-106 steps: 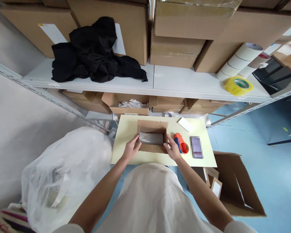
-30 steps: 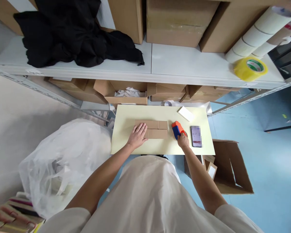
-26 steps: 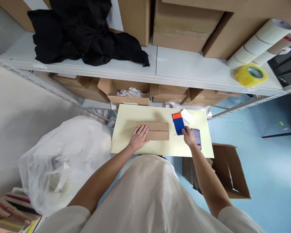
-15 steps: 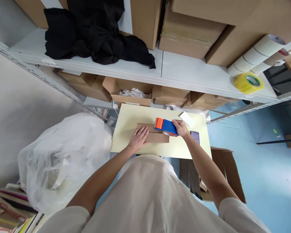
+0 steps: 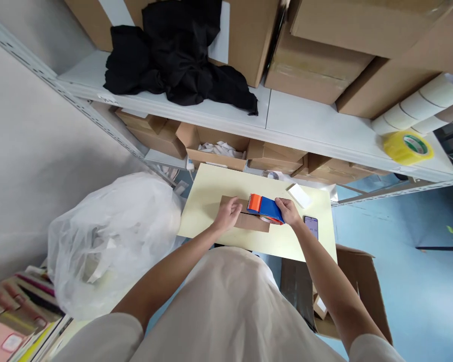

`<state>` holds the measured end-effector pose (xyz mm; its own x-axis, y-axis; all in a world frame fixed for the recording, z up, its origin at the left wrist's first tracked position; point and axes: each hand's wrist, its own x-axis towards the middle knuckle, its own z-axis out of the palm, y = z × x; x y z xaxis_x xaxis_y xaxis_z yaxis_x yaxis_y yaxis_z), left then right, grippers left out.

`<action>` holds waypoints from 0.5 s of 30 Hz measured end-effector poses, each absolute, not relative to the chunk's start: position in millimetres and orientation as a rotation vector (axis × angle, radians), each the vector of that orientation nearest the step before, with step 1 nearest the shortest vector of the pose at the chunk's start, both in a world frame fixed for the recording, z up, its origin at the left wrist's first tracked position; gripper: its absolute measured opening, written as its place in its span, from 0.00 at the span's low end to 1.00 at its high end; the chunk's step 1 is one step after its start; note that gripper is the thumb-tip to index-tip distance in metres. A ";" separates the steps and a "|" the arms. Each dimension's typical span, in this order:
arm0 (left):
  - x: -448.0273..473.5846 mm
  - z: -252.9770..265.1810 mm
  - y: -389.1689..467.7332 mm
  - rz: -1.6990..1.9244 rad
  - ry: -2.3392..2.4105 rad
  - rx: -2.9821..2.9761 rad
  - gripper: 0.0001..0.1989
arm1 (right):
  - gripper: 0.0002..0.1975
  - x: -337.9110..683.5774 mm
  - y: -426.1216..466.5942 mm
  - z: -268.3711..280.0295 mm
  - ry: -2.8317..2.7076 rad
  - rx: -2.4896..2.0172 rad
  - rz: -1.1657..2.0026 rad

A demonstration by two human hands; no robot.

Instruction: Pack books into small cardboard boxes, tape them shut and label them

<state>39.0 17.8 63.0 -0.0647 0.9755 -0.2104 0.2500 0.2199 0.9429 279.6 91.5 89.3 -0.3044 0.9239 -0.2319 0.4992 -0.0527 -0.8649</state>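
A flat brown cardboard box [image 5: 252, 222] lies on the cream table, a dark seam running along its top. My right hand [image 5: 288, 210] grips the near end of a blue and orange tape dispenser [image 5: 269, 208], which is over the right part of the box. The dispenser's orange, toothed end points left, and part of its tape roll shows underneath. At the box's left part is my left hand [image 5: 227, 215], fingers loosely bent and apart from the thumb, with nothing visible in it. Whether its fingertips touch the cardboard I cannot tell.
On the table [image 5: 207, 186] lie a small white box [image 5: 299, 195] and a phone [image 5: 311, 226]. Shelving with cartons, black cloth [image 5: 181, 60] and a yellow tape roll [image 5: 408, 147] stands behind. A large plastic bag [image 5: 113, 241] is left; an open carton [image 5: 362, 286] sits low right.
My left hand has gone from lying flat with fingers spread on the box to loosely bent fingers. My right hand still holds the tape dispenser above the box. The camera view has shifted.
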 end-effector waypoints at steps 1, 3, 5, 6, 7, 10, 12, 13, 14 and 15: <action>43.9 63.6 22.0 0.931 1.465 1.037 0.20 | 0.26 280.0 91.1 88.5 -1.797 -1.511 1.311; 52.0 63.9 29.5 0.893 1.349 0.804 0.19 | 0.26 280.0 90.0 88.2 -1.811 -1.503 1.295; 56.1 64.1 34.8 0.880 1.280 0.710 0.17 | 0.26 279.4 88.7 89.8 -1.852 -1.486 1.269; 56.5 64.2 36.5 0.885 1.260 0.677 0.15 | 0.26 278.8 88.0 91.1 -1.878 -1.478 1.252; 56.0 64.2 37.4 0.895 1.257 0.661 0.13 | 0.26 278.1 87.4 92.6 -1.903 -1.471 1.234; 50.6 63.2 36.9 0.934 1.310 0.679 0.09 | 0.25 274.9 86.2 96.1 -1.987 -1.463 1.172; 46.2 61.6 34.8 0.952 1.347 0.693 0.07 | 0.25 271.5 85.7 97.5 -2.053 -1.463 1.118; 44.2 60.7 33.3 0.957 1.364 0.700 0.07 | 0.24 269.4 85.4 97.9 -2.085 -1.461 1.091; 42.2 59.6 31.8 0.961 1.378 0.706 0.08 | 0.24 267.2 85.0 98.4 -2.113 -1.456 1.069; 40.1 58.6 30.3 0.963 1.390 0.712 0.08 | 0.24 264.9 84.4 98.9 -2.134 -1.448 1.054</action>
